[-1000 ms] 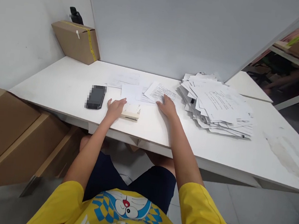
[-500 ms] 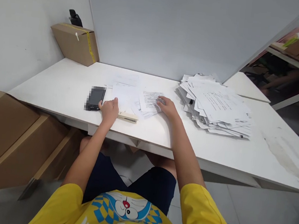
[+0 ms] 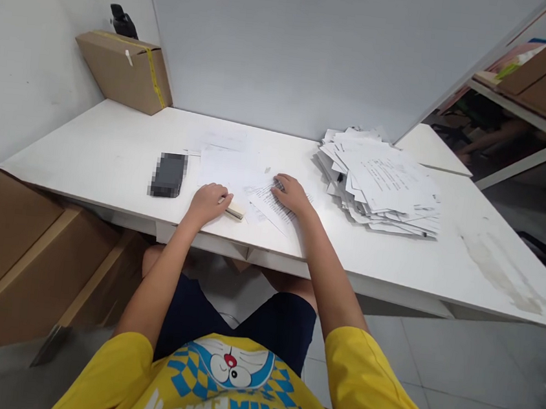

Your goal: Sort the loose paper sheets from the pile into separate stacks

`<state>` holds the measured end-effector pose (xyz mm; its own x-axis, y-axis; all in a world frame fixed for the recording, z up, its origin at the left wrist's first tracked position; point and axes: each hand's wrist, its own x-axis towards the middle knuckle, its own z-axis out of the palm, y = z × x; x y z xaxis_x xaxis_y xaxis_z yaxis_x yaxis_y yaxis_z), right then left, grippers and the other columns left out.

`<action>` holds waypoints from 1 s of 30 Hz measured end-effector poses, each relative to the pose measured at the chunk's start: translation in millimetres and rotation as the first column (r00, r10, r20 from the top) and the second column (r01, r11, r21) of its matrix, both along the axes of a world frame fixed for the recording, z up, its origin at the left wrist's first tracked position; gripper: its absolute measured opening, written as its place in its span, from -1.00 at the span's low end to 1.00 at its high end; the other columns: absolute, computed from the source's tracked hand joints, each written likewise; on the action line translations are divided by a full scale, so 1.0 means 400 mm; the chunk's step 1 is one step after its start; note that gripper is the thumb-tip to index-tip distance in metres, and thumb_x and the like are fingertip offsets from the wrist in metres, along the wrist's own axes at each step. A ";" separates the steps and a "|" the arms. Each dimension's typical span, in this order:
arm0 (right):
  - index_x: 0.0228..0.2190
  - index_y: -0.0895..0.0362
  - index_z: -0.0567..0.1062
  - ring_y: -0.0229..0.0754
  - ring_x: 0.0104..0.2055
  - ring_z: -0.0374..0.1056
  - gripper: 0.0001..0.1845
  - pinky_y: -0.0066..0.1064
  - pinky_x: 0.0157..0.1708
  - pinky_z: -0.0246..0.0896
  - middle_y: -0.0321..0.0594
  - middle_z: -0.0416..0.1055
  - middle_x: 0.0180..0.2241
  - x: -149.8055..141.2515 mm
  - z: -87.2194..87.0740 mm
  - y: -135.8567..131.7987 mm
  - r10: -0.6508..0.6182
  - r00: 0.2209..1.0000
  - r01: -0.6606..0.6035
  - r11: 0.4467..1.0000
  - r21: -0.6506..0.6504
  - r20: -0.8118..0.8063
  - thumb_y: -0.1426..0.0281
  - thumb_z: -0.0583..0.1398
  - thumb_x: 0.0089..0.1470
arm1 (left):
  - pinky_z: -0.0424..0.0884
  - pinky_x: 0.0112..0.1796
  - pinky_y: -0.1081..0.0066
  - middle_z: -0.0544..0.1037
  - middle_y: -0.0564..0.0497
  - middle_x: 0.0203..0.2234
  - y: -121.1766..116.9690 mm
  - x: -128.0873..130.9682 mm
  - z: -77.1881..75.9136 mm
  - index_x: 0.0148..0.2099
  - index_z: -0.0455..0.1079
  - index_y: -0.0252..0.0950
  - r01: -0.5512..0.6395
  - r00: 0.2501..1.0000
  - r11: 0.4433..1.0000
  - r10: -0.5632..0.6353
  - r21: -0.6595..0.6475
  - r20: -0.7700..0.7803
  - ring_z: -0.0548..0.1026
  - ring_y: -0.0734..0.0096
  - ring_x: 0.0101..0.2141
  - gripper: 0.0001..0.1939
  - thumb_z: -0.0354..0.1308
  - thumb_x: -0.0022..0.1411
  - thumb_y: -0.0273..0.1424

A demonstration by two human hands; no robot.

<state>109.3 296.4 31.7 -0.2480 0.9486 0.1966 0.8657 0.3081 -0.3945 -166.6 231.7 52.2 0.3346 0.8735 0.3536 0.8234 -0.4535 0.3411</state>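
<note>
My left hand (image 3: 209,203) is wrapped round a cream-coloured stapler (image 3: 235,211), whose front end sticks out to the right near the table's front edge. The rest of the stapler is hidden under the palm. On the right, my right hand (image 3: 292,195) has curled fingers over the upper part of a printed sheet (image 3: 274,206). That sheet lies slanted, overlapping other papers. Pale, thin sheets (image 3: 221,165) are spread flat behind and between the hands. A small scrap (image 3: 267,169) lies just beyond my right fingertips.
A thick, uneven paper stack (image 3: 377,183) stands to the right on the white table (image 3: 63,156). Left of my left hand lies a dark, partly pixelated device (image 3: 169,175). A cardboard box (image 3: 121,74) leans in the back left corner, and larger cartons (image 3: 11,235) stand beside the table.
My left hand has slid right along the stapler, away from the dark device, covering more of it. The printed sheet has turned to a slant and come nearer under my right hand.
</note>
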 end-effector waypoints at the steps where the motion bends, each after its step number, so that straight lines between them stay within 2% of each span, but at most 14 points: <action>1: 0.13 0.17 0.36 0.13 0.24 0.16 -0.48 -0.03 0.23 0.08 0.02 0.26 0.23 -0.002 -0.001 -0.012 -0.052 0.998 0.053 0.999 -0.006 0.030 0.24 0.04 0.19 | 0.32 -0.16 0.17 0.54 -0.12 -0.41 0.001 0.001 -0.002 -0.39 0.39 -0.21 -0.037 0.999 0.999 0.037 0.020 -0.010 0.48 0.12 -0.26 -0.68 -0.09 0.34 -0.27; 4: 0.09 0.20 0.35 0.27 0.15 0.16 -0.48 0.12 0.10 0.11 0.18 0.27 0.15 0.005 -0.002 -0.055 -0.272 0.958 0.270 0.962 0.027 0.089 0.19 0.03 0.20 | 0.28 -0.13 0.14 0.53 -0.14 -0.41 0.010 0.001 -0.008 -0.40 0.34 -0.22 -0.145 0.989 0.988 0.148 0.058 -0.033 0.48 0.10 -0.25 -0.66 -0.16 0.38 -0.35; 7: -0.04 0.27 0.40 0.28 0.09 0.15 -0.53 0.09 0.03 0.09 0.25 0.30 0.04 0.025 0.000 -0.085 -0.436 0.892 0.431 0.900 0.066 0.121 0.18 0.04 0.19 | 0.25 -0.14 0.14 0.52 -0.14 -0.41 0.024 -0.002 -0.010 -0.39 0.29 -0.23 -0.237 0.970 0.969 0.239 0.064 -0.038 0.46 0.09 -0.25 -0.65 -0.21 0.41 -0.37; 9: -0.08 0.28 0.40 0.24 0.08 0.14 -0.58 0.03 0.03 0.06 0.24 0.31 0.03 0.033 0.002 -0.090 -0.455 0.881 0.445 0.890 0.097 0.129 0.22 0.03 0.21 | 0.24 -0.14 0.15 0.51 -0.12 -0.42 0.028 -0.008 -0.010 -0.39 0.27 -0.23 -0.250 0.967 0.964 0.253 0.096 -0.021 0.45 0.11 -0.26 -0.64 -0.22 0.42 -0.36; 11: -0.07 0.26 0.39 0.19 0.09 0.14 -0.62 -0.04 0.03 0.05 0.20 0.31 0.04 0.031 0.002 -0.085 -0.396 0.911 0.384 0.916 0.112 0.115 0.27 0.00 0.24 | 0.23 -0.15 0.15 0.50 -0.12 -0.43 0.019 -0.015 -0.010 -0.39 0.27 -0.23 -0.231 0.973 0.955 0.232 0.183 0.018 0.43 0.12 -0.27 -0.63 -0.23 0.43 -0.33; 14: -0.06 0.23 0.39 0.16 0.05 0.17 -0.64 -0.08 0.01 0.07 0.16 0.33 0.03 0.018 0.001 -0.076 -0.316 0.944 0.306 0.946 0.110 0.092 0.27 0.01 0.24 | 0.25 -0.17 0.15 0.49 -0.13 -0.46 -0.030 -0.007 -0.014 -0.41 0.31 -0.23 -0.169 0.986 0.926 0.159 0.338 0.058 0.43 0.13 -0.29 -0.60 -0.21 0.42 -0.27; 16: -0.10 0.22 0.41 0.17 0.02 0.19 -0.67 -0.08 -0.02 0.09 0.15 0.35 0.00 0.009 0.000 -0.071 -0.318 0.944 0.308 0.945 0.113 0.086 0.28 0.05 0.21 | 0.28 -0.14 0.12 0.52 -0.16 -0.43 -0.079 0.027 -0.022 -0.37 0.38 -0.26 -0.095 0.995 0.926 0.085 0.365 0.043 0.46 0.11 -0.26 -0.59 -0.19 0.41 -0.27; 17: -0.14 0.21 0.43 0.17 0.00 0.20 -0.69 -0.07 -0.03 0.09 0.14 0.37 -0.03 0.007 0.000 -0.069 -0.325 0.943 0.315 0.942 0.113 0.079 0.29 0.06 0.21 | 0.29 -0.09 0.11 0.55 -0.17 -0.37 -0.103 0.054 -0.027 -0.31 0.43 -0.28 -0.034 0.999 0.938 0.026 0.345 0.028 0.48 0.11 -0.20 -0.59 -0.19 0.41 -0.28; 19: -0.24 0.19 0.44 0.14 -0.05 0.23 -0.74 -0.08 -0.05 0.09 0.10 0.41 -0.13 0.009 0.002 -0.063 -0.344 0.938 0.338 0.936 0.099 0.052 0.30 0.04 0.22 | 0.28 0.03 0.10 0.56 -0.20 -0.08 -0.142 0.120 -0.038 -0.03 0.46 -0.32 0.147 0.989 0.961 -0.138 0.233 -0.055 0.44 0.06 0.03 -0.60 -0.14 0.41 -0.24; 21: -0.35 0.15 0.44 0.08 -0.12 0.26 -0.74 -0.09 -0.05 0.09 0.04 0.43 -0.23 0.021 0.008 -0.057 -0.372 0.928 0.370 0.925 0.087 0.001 0.31 0.01 0.23 | 0.19 0.17 0.02 0.36 -0.22 0.23 -0.162 0.184 -0.047 0.25 0.30 -0.33 0.240 0.964 0.966 -0.225 0.096 -0.145 0.24 -0.08 0.25 -0.45 -0.05 0.38 -0.10; 23: -0.41 0.12 0.41 0.01 -0.19 0.28 -0.73 -0.13 -0.07 0.11 -0.03 0.43 -0.30 0.041 0.017 -0.062 -0.384 0.919 0.393 0.913 0.113 -0.095 0.31 0.00 0.23 | 0.12 0.23 -0.07 0.23 -0.22 0.32 -0.166 0.224 -0.053 0.33 0.21 -0.33 0.269 0.943 0.963 -0.261 0.009 -0.205 0.13 -0.19 0.32 -0.33 0.02 0.34 -0.02; 25: -0.41 0.10 0.41 -0.06 -0.23 0.28 -0.72 -0.19 -0.11 0.14 -0.10 0.43 -0.32 0.067 0.025 -0.090 -0.370 0.901 0.412 0.894 0.177 -0.227 0.30 -0.01 0.24 | 0.17 0.21 -0.10 0.26 -0.26 0.30 -0.164 0.233 -0.059 0.30 0.25 -0.35 0.286 0.936 0.958 -0.280 -0.004 -0.214 0.16 -0.22 0.30 -0.34 0.05 0.33 -0.03; 28: -0.36 0.11 0.44 -0.07 -0.22 0.31 -0.69 -0.21 -0.13 0.18 -0.10 0.45 -0.30 0.102 0.016 -0.191 -0.427 0.828 0.527 0.815 0.241 -0.363 0.27 -0.03 0.24 | 0.36 0.11 -0.01 0.38 -0.33 0.21 -0.161 0.208 -0.070 0.20 0.36 -0.41 0.366 0.924 0.928 -0.354 0.064 -0.148 0.35 -0.11 0.21 -0.45 0.04 0.37 -0.10; 30: -0.32 0.14 0.48 0.03 -0.13 0.31 -0.68 -0.11 -0.08 0.18 -0.01 0.46 -0.25 0.116 -0.014 -0.281 -0.590 0.722 0.682 0.696 0.225 -0.362 0.24 0.00 0.21 | 0.45 0.06 0.07 0.43 -0.31 0.17 -0.159 0.191 -0.078 0.15 0.39 -0.39 0.440 0.898 0.889 -0.432 0.128 -0.088 0.44 0.01 0.14 -0.52 0.01 0.40 -0.14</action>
